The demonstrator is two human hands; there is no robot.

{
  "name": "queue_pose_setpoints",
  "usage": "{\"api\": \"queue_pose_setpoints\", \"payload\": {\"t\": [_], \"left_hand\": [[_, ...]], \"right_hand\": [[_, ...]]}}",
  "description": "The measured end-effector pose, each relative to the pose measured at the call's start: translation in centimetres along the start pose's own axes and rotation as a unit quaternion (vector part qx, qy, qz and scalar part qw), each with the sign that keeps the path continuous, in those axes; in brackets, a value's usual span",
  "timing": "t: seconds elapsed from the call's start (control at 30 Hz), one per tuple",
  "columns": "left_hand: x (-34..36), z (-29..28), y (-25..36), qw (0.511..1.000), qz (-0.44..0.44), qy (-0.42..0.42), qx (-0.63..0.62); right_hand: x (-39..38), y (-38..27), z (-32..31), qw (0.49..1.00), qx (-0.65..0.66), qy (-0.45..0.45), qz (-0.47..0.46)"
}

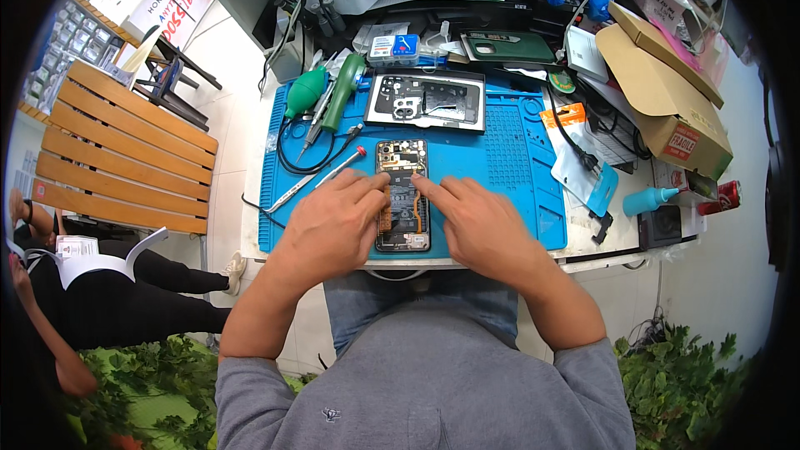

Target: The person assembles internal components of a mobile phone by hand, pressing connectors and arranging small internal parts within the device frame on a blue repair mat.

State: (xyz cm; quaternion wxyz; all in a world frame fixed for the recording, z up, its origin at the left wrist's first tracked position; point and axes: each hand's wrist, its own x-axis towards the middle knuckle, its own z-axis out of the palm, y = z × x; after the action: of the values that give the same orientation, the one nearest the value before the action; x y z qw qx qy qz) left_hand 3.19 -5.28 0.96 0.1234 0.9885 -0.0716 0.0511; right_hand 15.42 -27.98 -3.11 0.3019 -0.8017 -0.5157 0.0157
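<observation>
An opened phone point(403, 200) lies upright on a blue work mat point(467, 167), its back off. Its dark battery, orange ribbon cables and board near the top show. My left hand point(333, 221) is closed at the phone's left edge, fingers bent together with their tips on its upper left side. From the other side my right hand point(483, 217) grips the right edge; its index finger reaches over the upper inside. The fingers cover parts of both edges, so small parts under the tips are hidden.
Beyond the phone lies a tray with a phone back frame point(427, 102). A green screwdriver point(343, 93), a green air blower point(307, 92) and a red-tipped driver point(342, 165) lie left. Cardboard boxes point(667, 108) and a blue bottle point(650, 200) stand right. Another person point(108, 283) sits left.
</observation>
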Motion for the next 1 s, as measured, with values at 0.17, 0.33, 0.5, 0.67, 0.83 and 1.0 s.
{"api": "queue_pose_setpoints", "payload": {"t": [0.17,0.33,0.5,0.67,0.83,1.0], "left_hand": [[-0.1,0.5,-0.8,0.999,0.021,0.029,0.001],[0.0,0.6,-1.3,0.999,0.027,0.019,-0.020],[0.1,0.6,-1.5,0.999,0.041,0.013,-0.027],[0.6,-0.1,-1.3,0.999,0.032,-0.024,-0.027],[1.2,-0.1,-1.9,0.998,0.047,-0.027,-0.037],[1.1,0.0,-1.7,0.998,0.042,-0.019,-0.042]], "right_hand": [[2.1,-0.2,-0.3,0.991,-0.075,-0.109,0.007],[2.6,-0.1,0.1,0.991,-0.077,-0.110,0.001],[2.8,-0.2,0.0,0.991,-0.074,-0.113,0.000],[2.6,0.2,0.5,0.995,-0.054,-0.080,0.003],[2.5,0.0,0.3,0.997,-0.037,-0.063,0.025],[2.8,-0.2,0.7,0.996,-0.043,-0.063,0.036]]}}
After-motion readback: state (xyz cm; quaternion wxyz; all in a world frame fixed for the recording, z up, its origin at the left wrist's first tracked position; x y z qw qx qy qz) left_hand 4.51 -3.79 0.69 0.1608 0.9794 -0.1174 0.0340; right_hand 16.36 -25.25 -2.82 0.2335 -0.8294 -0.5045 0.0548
